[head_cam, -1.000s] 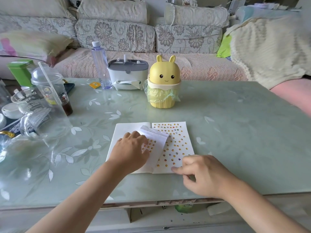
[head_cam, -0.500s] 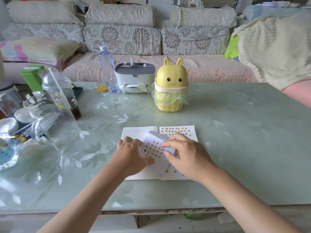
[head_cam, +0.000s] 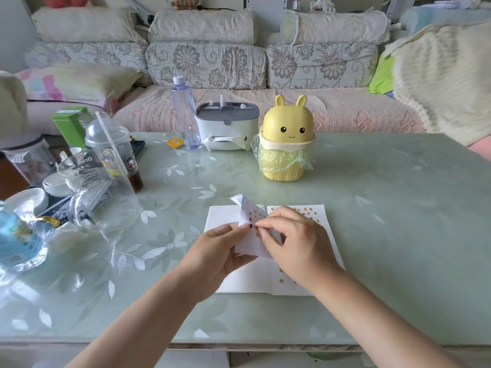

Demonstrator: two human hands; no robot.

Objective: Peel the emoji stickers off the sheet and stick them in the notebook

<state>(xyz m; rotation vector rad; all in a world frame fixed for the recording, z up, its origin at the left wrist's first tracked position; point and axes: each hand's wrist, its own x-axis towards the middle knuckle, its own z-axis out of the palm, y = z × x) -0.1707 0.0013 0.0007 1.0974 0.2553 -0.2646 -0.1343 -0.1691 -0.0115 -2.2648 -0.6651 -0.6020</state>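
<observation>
Near the front edge of the worktop [head_cam: 385, 208] an open notebook [head_cam: 223, 217] lies flat, its right page dotted with small emoji stickers [head_cam: 305, 209]. Over its middle fold the sticker sheet [head_cam: 249, 211] is lifted clear of the pages and tilted, its top corner curled over. The left hand [head_cam: 215, 251] grips the sheet's left edge, with the thumb on the printed face and the fingers curled behind. The right hand [head_cam: 297, 245] reaches in from the right, its thumb and forefinger pinching at the sheet's face among the dots. Whether a sticker sits between them is too small to tell. A yellow rabbit bin [head_cam: 288, 139], a tissue box [head_cam: 227, 126] and a water bottle [head_cam: 185, 115] stand well beyond the notebook. A glass jug [head_cam: 98, 189] is off to the left.
</observation>
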